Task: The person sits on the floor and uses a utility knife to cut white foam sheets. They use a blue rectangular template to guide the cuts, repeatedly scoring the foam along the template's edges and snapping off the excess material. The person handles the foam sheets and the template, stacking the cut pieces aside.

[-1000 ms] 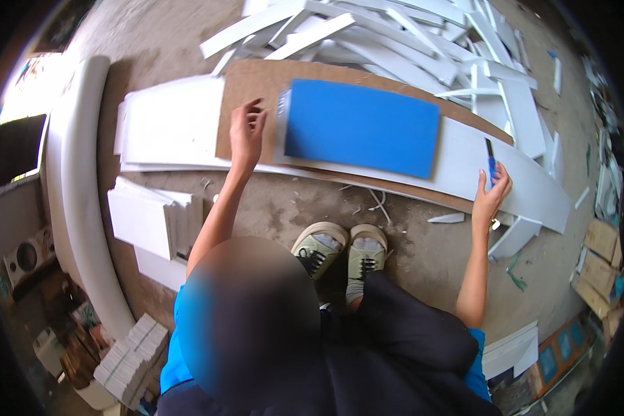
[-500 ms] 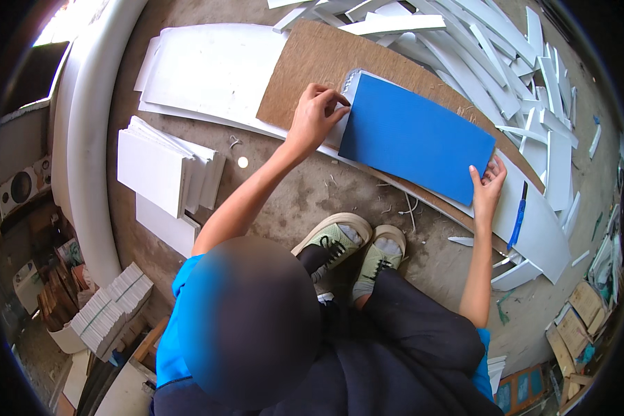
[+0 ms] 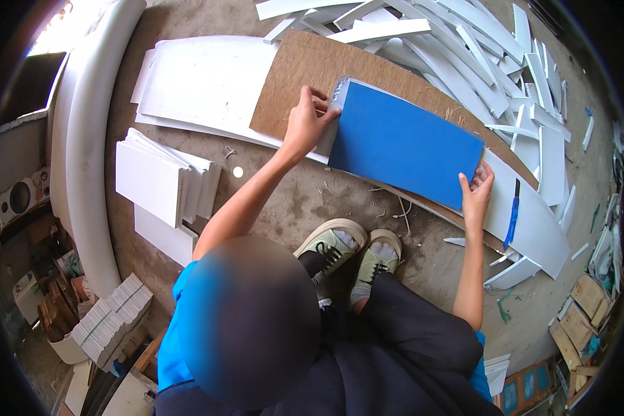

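Observation:
A flat blue rectangular board (image 3: 405, 142) lies slantwise over a brown wooden board (image 3: 291, 76), with a pale grey-white strip showing along its left edge. My left hand (image 3: 310, 123) is at that left edge, fingers curled and the thumb and fingertips pinched against it. At the opposite end, my right hand (image 3: 477, 194) grips the near right corner, thumb on top and fingers around the side edge. Just right of this hand a blue-handled utility knife (image 3: 512, 220) rests on a white sheet (image 3: 537, 225).
Large white sheets (image 3: 208, 80) extend left beneath the brown board. Cut white strips (image 3: 457, 55) are heaped at the far right. Stacked white panels (image 3: 152, 177) lie on the floor at left, beside a long white roll (image 3: 90, 139). Bundled white pieces (image 3: 114, 319) stand at lower left.
The view has shifted slightly. Both hands and the blue board have moved a little left across the brown board. Both hands keep their places on its edges.

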Demonstrator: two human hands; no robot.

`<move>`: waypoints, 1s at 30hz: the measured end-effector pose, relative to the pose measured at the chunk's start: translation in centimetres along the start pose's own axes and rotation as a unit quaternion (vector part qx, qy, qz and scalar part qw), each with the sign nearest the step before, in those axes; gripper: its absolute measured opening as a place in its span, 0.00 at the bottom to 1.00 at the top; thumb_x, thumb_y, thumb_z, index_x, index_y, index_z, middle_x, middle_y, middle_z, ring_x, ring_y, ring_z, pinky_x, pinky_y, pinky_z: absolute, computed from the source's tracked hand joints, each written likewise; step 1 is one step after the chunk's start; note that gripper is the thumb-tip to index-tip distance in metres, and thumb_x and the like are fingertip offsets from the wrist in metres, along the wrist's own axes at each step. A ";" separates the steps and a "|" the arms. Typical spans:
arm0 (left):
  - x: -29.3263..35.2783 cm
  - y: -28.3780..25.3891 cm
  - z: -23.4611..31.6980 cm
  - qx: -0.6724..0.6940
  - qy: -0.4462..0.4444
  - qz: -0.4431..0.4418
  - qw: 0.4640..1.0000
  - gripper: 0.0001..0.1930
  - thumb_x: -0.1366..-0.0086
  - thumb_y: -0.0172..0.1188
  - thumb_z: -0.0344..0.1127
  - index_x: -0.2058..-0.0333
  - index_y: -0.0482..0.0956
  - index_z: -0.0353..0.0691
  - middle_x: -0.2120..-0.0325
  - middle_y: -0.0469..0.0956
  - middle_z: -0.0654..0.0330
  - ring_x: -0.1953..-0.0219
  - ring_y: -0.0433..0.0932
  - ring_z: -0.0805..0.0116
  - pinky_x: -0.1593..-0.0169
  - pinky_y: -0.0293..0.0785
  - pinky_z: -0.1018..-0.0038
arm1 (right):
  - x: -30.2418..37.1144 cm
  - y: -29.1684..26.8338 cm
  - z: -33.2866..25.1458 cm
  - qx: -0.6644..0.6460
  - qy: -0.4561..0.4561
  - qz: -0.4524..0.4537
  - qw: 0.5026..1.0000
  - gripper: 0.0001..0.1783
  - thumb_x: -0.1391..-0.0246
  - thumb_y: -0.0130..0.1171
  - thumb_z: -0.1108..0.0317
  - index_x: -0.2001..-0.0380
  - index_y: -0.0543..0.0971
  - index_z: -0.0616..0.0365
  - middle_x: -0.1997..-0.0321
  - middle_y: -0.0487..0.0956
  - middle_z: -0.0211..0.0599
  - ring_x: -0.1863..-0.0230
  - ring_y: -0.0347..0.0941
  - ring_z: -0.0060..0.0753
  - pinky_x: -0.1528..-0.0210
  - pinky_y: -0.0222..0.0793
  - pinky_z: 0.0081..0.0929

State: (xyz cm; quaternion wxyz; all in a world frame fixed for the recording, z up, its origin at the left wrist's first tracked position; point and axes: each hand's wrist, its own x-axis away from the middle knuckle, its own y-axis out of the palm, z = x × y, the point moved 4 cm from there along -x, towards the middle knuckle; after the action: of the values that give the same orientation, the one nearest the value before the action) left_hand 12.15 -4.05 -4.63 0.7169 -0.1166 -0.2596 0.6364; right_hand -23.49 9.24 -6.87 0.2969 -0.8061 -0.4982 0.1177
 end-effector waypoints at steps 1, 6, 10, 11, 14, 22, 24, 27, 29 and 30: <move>0.3 0.0 0.0 0.030 -0.014 0.029 0.999 0.14 0.45 0.58 0.36 0.61 0.73 0.36 0.73 0.78 0.50 0.70 0.78 0.56 0.64 0.72 0.67 | 0.2 0.0 0.0 -0.003 0.000 0.001 1.000 0.33 0.55 0.61 0.73 0.46 0.58 0.57 0.56 0.67 0.41 0.62 0.67 0.27 0.62 0.66 0.24; 1.6 0.5 0.4 -0.108 0.111 0.024 0.988 0.17 0.43 0.58 0.38 0.55 0.72 0.46 0.61 0.72 0.49 0.60 0.75 0.57 0.60 0.73 0.67 | 0.7 0.4 -0.7 -0.008 0.007 0.003 1.000 0.33 0.56 0.61 0.73 0.46 0.58 0.57 0.56 0.67 0.41 0.62 0.67 0.28 0.62 0.66 0.24; 0.9 0.3 -0.1 -0.074 0.097 -0.032 0.992 0.19 0.44 0.59 0.38 0.52 0.71 0.49 0.58 0.67 0.50 0.56 0.71 0.58 0.57 0.71 0.69 | 0.6 0.1 -0.3 -0.011 0.011 0.004 1.000 0.33 0.56 0.61 0.73 0.46 0.59 0.55 0.56 0.67 0.41 0.62 0.67 0.29 0.62 0.66 0.25; 0.9 0.4 0.1 -0.073 0.093 -0.035 0.992 0.19 0.45 0.59 0.36 0.53 0.71 0.49 0.58 0.67 0.50 0.56 0.71 0.56 0.55 0.70 0.68 | 0.7 0.1 -0.1 -0.020 0.013 0.003 1.000 0.33 0.56 0.61 0.72 0.46 0.59 0.55 0.56 0.67 0.41 0.62 0.67 0.29 0.62 0.66 0.25; 0.6 0.6 0.8 -0.071 0.084 -0.042 0.993 0.19 0.48 0.61 0.34 0.55 0.72 0.49 0.58 0.67 0.49 0.56 0.70 0.52 0.53 0.69 0.65 | 0.7 0.0 0.2 -0.040 0.013 0.004 0.999 0.34 0.56 0.62 0.72 0.46 0.59 0.55 0.56 0.67 0.41 0.61 0.67 0.29 0.62 0.66 0.25; 1.1 0.5 0.6 -0.075 0.073 -0.034 0.994 0.22 0.52 0.63 0.32 0.55 0.72 0.49 0.56 0.66 0.49 0.54 0.68 0.51 0.51 0.68 0.65 | 0.7 -0.2 0.0 -0.044 0.028 -0.001 0.999 0.35 0.57 0.63 0.72 0.46 0.59 0.54 0.56 0.67 0.40 0.61 0.67 0.29 0.61 0.67 0.24; 1.1 0.5 0.3 -0.076 0.073 -0.034 0.994 0.22 0.52 0.63 0.32 0.55 0.72 0.49 0.57 0.65 0.48 0.54 0.68 0.51 0.51 0.68 0.65 | 0.8 -0.1 -0.2 -0.041 0.030 -0.001 0.999 0.35 0.58 0.63 0.72 0.46 0.58 0.54 0.56 0.67 0.40 0.61 0.67 0.29 0.61 0.67 0.25; 1.1 0.5 0.1 -0.102 0.075 -0.028 0.992 0.21 0.50 0.63 0.33 0.55 0.73 0.50 0.58 0.66 0.50 0.57 0.70 0.57 0.53 0.69 0.69 | 0.8 0.0 -0.1 -0.045 0.028 -0.006 0.999 0.36 0.58 0.63 0.73 0.46 0.58 0.53 0.55 0.66 0.41 0.61 0.67 0.29 0.61 0.67 0.25; 1.2 0.6 0.1 -0.111 0.076 -0.031 0.990 0.22 0.49 0.62 0.34 0.53 0.72 0.49 0.58 0.66 0.50 0.58 0.69 0.59 0.53 0.68 0.69 | 0.8 0.0 0.0 -0.062 0.021 -0.008 0.998 0.36 0.58 0.62 0.73 0.46 0.58 0.53 0.56 0.67 0.41 0.61 0.68 0.29 0.62 0.67 0.25; 1.2 0.7 0.1 -0.106 0.076 -0.037 0.991 0.23 0.49 0.62 0.33 0.52 0.70 0.48 0.58 0.65 0.50 0.57 0.69 0.59 0.51 0.67 0.68 | 0.8 -0.1 0.2 -0.070 0.019 -0.006 0.997 0.36 0.58 0.62 0.74 0.45 0.57 0.53 0.56 0.67 0.41 0.62 0.68 0.29 0.62 0.67 0.24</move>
State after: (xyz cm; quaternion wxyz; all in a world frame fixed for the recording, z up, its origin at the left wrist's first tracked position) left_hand 11.54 -2.83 -4.61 0.7414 -0.2301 -0.2749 0.5673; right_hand -23.28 10.00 -6.90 0.2498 -0.8238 -0.5046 0.0657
